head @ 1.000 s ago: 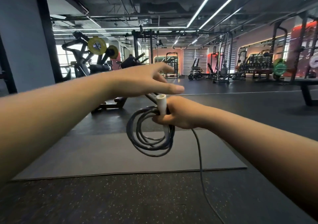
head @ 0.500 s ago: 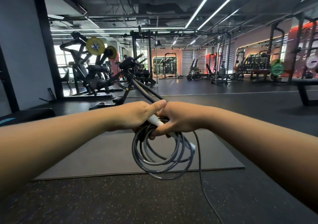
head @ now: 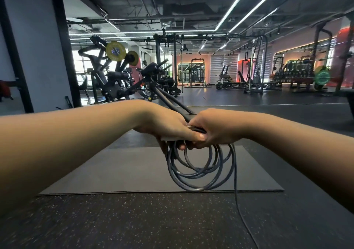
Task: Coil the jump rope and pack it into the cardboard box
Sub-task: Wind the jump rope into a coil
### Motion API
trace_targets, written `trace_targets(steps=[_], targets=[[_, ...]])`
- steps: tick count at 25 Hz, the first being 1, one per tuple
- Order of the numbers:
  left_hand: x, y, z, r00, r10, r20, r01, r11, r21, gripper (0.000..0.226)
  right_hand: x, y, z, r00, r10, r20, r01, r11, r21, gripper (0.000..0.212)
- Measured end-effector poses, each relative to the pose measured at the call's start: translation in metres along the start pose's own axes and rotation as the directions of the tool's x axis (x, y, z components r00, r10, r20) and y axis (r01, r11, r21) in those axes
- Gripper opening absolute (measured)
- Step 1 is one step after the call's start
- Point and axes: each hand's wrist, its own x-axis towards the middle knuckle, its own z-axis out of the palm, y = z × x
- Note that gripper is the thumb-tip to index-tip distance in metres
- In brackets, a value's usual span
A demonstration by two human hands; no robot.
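The jump rope [head: 199, 169] hangs in several dark loops in front of the person, in the air above a grey mat [head: 134, 172]. The top of the coil is gathered between the two hands, which touch each other there. The left hand [head: 168, 129] has its grip closed around the top of the loops and around a pale handle, of which only a small part shows under the fingers. The right hand [head: 212, 129] also has its grip closed on the top of the coil, thumb in front. One loose strand leaves the coil on the right side and runs down to the speckled floor [head: 134, 220]. Gym machines stand well behind.
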Motion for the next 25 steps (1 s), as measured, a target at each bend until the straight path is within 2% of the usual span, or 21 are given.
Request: trace_targets(steps=[3, 6, 8, 11, 12, 14, 16, 18, 20, 22, 25], targets=[[-0.007, -0.007, -0.001, 0.989, 0.128, -0.077, -0.123, 0.990, 0.068, 0.045, -0.007, 0.001, -0.007, 0.999, -0.001, -0.048, 0.006, 0.995, 0.100, 0.022], [-0.018, -0.011, -0.011, 0.980, 0.160, -0.122, -0.147, 0.983, 0.107, 0.047, -0.014, 0.002, -0.016, 0.997, 0.019, -0.078, 0.002, 0.966, 0.259, 0.031], [-0.029, -0.017, -0.018, 0.977, 0.169, -0.131, -0.164, 0.985, 0.044, 0.043, -0.022, 0.008, -0.023, 0.995, 0.059, -0.085, -0.018, 0.910, 0.413, 0.045], [-0.046, -0.035, -0.017, 0.964, 0.176, -0.201, -0.216, 0.957, -0.194, 0.045, -0.039, 0.029, -0.026, 0.968, 0.206, -0.146, -0.060, 0.750, 0.659, 0.058], [-0.049, -0.041, -0.014, 0.948, 0.191, -0.254, -0.264, 0.917, -0.298, 0.046, -0.041, 0.036, -0.022, 0.956, 0.252, -0.153, -0.054, 0.659, 0.751, 0.057], [-0.047, -0.046, -0.002, 0.899, 0.189, -0.396, -0.395, 0.742, -0.541, 0.039, -0.041, 0.043, -0.005, 0.944, 0.301, -0.135, -0.015, 0.446, 0.895, 0.055], [-0.035, -0.046, 0.011, 0.853, 0.094, -0.514, -0.479, 0.535, -0.696, 0.034, -0.032, 0.034, 0.018, 0.951, 0.282, -0.125, 0.048, 0.264, 0.963, 0.071], [-0.018, -0.041, 0.023, 0.809, -0.036, -0.587, -0.531, 0.384, -0.755, 0.031, -0.019, 0.014, 0.040, 0.945, 0.276, -0.177, 0.140, 0.151, 0.979, 0.088], [-0.006, -0.029, 0.032, 0.771, -0.128, -0.624, -0.577, 0.274, -0.769, 0.031, -0.008, -0.006, 0.057, 0.893, 0.333, -0.302, 0.269, 0.144, 0.952, 0.078], [0.002, -0.014, 0.041, 0.760, -0.139, -0.635, -0.606, 0.201, -0.769, 0.034, 0.004, -0.027, 0.068, 0.806, 0.434, -0.401, 0.386, 0.128, 0.914, 0.053], [0.015, -0.005, 0.053, 0.711, -0.201, -0.674, -0.602, 0.322, -0.731, 0.045, 0.021, -0.049, 0.069, 0.642, 0.660, -0.389, 0.504, 0.018, 0.864, 0.034]])
